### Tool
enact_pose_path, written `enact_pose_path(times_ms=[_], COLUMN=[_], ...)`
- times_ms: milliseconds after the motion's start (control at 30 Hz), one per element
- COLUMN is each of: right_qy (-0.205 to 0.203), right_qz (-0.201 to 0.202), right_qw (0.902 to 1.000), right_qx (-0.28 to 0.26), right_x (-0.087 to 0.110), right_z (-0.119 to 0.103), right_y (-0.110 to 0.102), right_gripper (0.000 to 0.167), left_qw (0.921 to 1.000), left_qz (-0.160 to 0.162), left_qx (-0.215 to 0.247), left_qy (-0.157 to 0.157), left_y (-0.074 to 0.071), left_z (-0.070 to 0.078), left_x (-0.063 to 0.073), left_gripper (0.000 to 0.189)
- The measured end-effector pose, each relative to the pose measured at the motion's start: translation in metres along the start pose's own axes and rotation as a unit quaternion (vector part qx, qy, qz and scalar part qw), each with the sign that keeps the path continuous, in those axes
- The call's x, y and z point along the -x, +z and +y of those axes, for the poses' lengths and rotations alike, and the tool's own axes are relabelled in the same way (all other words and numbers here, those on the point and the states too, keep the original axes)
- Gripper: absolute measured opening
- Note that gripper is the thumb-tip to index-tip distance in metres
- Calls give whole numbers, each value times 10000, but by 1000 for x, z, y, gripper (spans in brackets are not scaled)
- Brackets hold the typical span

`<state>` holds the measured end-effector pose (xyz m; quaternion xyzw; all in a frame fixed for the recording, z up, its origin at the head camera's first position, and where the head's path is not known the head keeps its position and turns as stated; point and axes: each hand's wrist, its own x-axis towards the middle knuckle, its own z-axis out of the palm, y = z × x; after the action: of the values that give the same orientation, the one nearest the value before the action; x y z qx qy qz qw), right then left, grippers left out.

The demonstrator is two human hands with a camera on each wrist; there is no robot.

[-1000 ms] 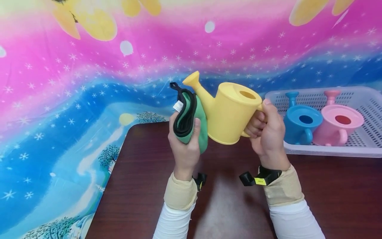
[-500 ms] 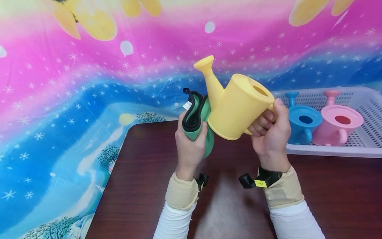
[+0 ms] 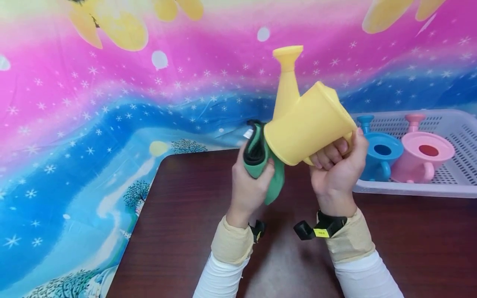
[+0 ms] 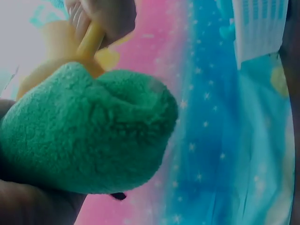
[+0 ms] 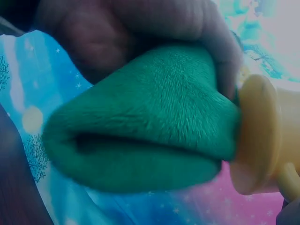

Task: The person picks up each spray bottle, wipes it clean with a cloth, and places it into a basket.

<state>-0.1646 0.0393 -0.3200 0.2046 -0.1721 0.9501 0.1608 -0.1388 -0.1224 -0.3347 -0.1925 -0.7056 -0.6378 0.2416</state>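
A yellow watering can [image 3: 309, 124] is held up above the table, tilted so that its base faces left and down and its spout points up. My right hand [image 3: 337, 169] grips it by the handle, fingers curled through. In my left hand [image 3: 249, 186] is a folded green cloth [image 3: 275, 182] with black edging and a white tag, clasped between thumb and fingers. The cloth touches the can near its base, and in the right wrist view the green cloth [image 5: 150, 117] meets the base of the yellow can [image 5: 255, 136].
To the right stands a white perforated basket [image 3: 462, 165] holding a blue watering can [image 3: 380, 151] and a pink watering can [image 3: 422, 155]. Below the hands lies a dark brown table [image 3: 179, 215]. A colourful printed backdrop [image 3: 208, 62] hangs behind it.
The yellow can has tipped back, its spout swinging from leaning left to upright and its base turning left. My left hand and the cloth have moved right and slightly down, toward the base.
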Motion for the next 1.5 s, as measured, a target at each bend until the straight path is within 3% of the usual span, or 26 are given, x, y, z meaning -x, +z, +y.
enact_pose_path(times_ms=[200,300,433,667,733,900,1133,1267,1367,1500], right_qy=[-57,35,99,-288,-268,-97,81,554,1104,1656], right_qz=[79,180,286,441,469,472,286,109,-231,-785], right_qw=[9960,9922,9904,9970,9969,9970,9993,9974,9880,9736], right_qx=[-890,-1236,-1348,-558,-565,-600,-226,-441,-1051,-1357], right_x=[-7,-11,-13,-14,-14,-13,-13,-13,-15,-18], right_z=[-6,-10,-11,-9,-10,-9,-8,-10,-13,-19], right_y=[-3,-6,-9,-8,-8,-9,-10,-12,-17,-25], right_gripper=[55,56,57,56,57,58,54,52,51,50], left_qw=[9928,9876,9865,9941,9955,9973,9977,9955,9938,9946], left_qz=[-982,-1254,-1339,-1048,-919,-571,100,529,731,520], left_qx=[-567,-740,-741,-119,98,419,540,406,201,-87], left_qy=[398,589,586,245,200,195,386,670,808,896], left_y=[14,16,14,8,7,5,6,4,-1,-13], left_z=[-1,-1,1,11,12,13,13,13,13,11], left_x=[7,8,8,8,8,8,7,6,4,1], left_gripper=[54,57,55,49,48,46,46,44,42,42])
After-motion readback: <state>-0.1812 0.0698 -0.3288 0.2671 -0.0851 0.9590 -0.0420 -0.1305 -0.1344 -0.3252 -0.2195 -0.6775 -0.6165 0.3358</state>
